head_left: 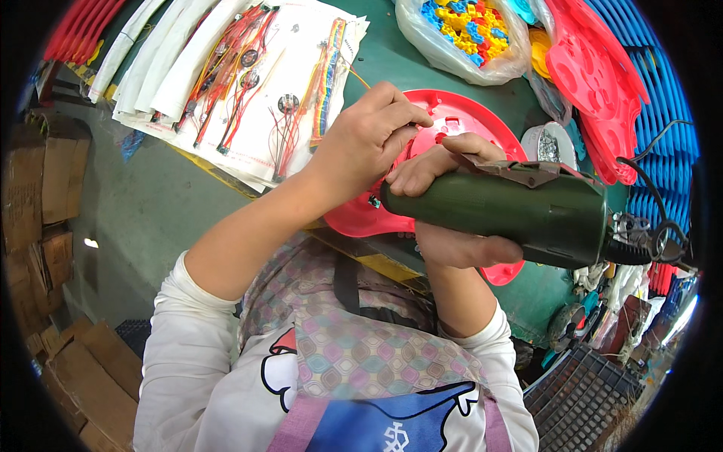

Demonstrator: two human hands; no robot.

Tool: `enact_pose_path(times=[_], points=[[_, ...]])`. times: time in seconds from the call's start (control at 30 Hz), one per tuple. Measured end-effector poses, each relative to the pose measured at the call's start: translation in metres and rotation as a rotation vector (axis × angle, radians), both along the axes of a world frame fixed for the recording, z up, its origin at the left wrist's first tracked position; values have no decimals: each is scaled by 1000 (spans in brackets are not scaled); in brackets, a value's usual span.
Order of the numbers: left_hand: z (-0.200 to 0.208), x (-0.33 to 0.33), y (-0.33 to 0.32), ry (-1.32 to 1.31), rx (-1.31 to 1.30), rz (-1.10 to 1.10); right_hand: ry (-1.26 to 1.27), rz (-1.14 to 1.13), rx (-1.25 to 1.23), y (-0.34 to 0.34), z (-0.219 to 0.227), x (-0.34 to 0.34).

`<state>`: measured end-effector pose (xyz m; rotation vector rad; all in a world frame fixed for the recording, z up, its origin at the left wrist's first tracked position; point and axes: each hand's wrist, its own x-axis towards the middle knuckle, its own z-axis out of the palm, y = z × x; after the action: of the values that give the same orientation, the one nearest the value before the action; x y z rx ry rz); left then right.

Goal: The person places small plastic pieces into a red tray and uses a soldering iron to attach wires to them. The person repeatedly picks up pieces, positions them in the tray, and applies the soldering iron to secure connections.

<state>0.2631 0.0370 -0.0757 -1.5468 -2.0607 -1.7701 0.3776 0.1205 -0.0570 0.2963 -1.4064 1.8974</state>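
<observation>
Over a round pink-red plastic shell (429, 98) on the green table, my left hand (369, 132) has its fingertips pinched together. What it pinches is hidden under the fingers. My right hand (463, 247) wraps round a dark green electric screwdriver (497, 211), which lies across the palm above the shell. A cable runs from the tool's right end, and its tip cannot be seen. Thumb and index finger of that hand reach toward the left fingertips, close to a small red part. Beside my left wrist a small circuit board (374, 201) shows inside the shell.
White sheets (301, 38) at the left carry wired speakers (288, 103) and red wires. Behind the shell stands a plastic bag (422, 45) of coloured small parts. To the right are a bowl of screws (550, 143), stacked red shells (595, 75) and blue racks (659, 113).
</observation>
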Motion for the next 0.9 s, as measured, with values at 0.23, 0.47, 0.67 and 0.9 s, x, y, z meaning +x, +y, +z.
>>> enact_pose_path(times=[0.23, 0.47, 0.67, 0.9], points=[[2, 0, -2, -26, -45, 5, 22, 8, 23, 0, -4, -3], [-1, -1, -1, -36, 21, 38, -268, 72, 70, -3, 5, 0], [2, 0, -2, -34, -9, -10, -65, 145, -97, 12, -3, -7], [28, 5, -1, -63, -143, -82, 107, -350, -262, 52, 46, 51]])
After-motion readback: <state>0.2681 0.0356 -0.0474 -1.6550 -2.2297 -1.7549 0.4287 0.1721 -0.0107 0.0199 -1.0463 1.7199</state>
